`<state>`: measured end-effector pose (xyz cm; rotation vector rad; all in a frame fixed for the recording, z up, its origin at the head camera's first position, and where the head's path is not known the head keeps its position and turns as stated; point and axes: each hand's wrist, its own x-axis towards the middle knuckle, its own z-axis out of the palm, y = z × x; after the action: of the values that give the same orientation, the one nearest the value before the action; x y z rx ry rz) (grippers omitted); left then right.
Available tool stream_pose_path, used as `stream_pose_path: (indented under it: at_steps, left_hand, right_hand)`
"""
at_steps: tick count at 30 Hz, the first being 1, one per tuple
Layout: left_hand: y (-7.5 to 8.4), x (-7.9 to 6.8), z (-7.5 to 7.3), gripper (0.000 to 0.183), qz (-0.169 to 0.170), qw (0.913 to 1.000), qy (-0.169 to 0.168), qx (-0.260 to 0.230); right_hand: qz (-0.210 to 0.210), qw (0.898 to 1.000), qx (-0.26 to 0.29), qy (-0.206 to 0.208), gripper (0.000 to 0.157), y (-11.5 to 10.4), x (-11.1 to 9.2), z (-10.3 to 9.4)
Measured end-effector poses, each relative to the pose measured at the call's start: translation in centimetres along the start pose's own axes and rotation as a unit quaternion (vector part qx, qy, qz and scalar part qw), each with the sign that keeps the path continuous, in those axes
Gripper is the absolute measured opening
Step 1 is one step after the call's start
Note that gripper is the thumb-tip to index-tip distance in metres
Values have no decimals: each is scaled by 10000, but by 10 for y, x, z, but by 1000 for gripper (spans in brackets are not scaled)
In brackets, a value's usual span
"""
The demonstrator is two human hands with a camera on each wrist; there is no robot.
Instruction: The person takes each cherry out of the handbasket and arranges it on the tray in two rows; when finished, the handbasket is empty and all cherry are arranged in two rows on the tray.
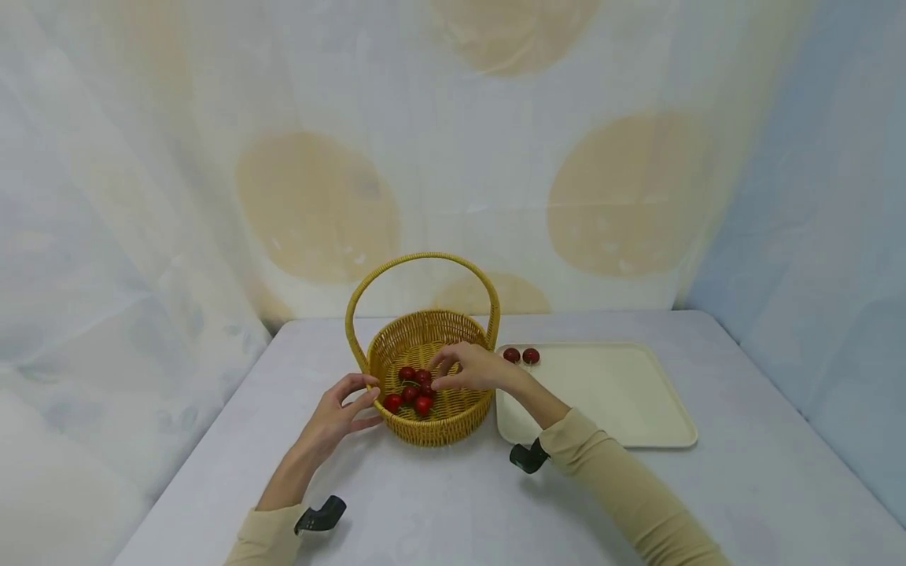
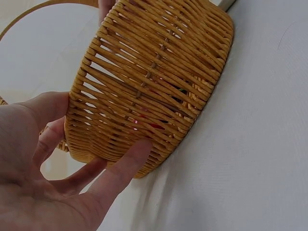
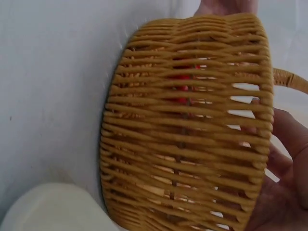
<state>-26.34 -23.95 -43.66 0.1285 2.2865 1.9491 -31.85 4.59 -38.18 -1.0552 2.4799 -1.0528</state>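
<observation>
A round yellow wicker basket [image 1: 432, 432] with a tall arched handle stands on the table, several dark red cherries [image 1: 423, 406] lying inside toward its left. My left hand [image 1: 340, 409] grips the basket's left side, with digits at the rim and others against the outer wall, as the left wrist view shows closely. Over the cherries, inside the rim, is my right hand [image 1: 470, 368]. Its bent fingertips are apart and close to the nearest cherries; no cherry shows lifted in it. In the right wrist view the basket's wall partly hides this hand [image 3: 284, 168].
A cream rectangular tray [image 1: 609, 393] lies right of the basket, with two cherries [image 1: 531, 356] at its back left corner. A patterned curtain [image 1: 453, 196] hangs behind the white table [image 1: 425, 503]. Black wrist mounts [image 1: 322, 515] stick out from both sleeves.
</observation>
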Motion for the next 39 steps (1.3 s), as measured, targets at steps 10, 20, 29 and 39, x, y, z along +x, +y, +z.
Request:
stream_pose_path:
  at_steps: [10, 20, 29, 39]
  left_hand:
    - [1, 0, -3, 52, 34, 10000, -15, 21]
    - [-1, 1, -7, 54, 99, 9999, -8, 61]
    - [0, 0, -7, 55, 49, 10000, -1, 75]
    - [1, -2, -8, 52, 4, 10000, 28, 62]
  right_hand:
    - [-21, 9986, -405, -333, 33, 1, 12, 16]
    - [-87, 9973, -592, -422, 27, -4, 18, 24]
    - [266, 9964, -628, -498, 28, -13, 18, 29]
    - [464, 9948, -831, -355, 30, -13, 24, 38]
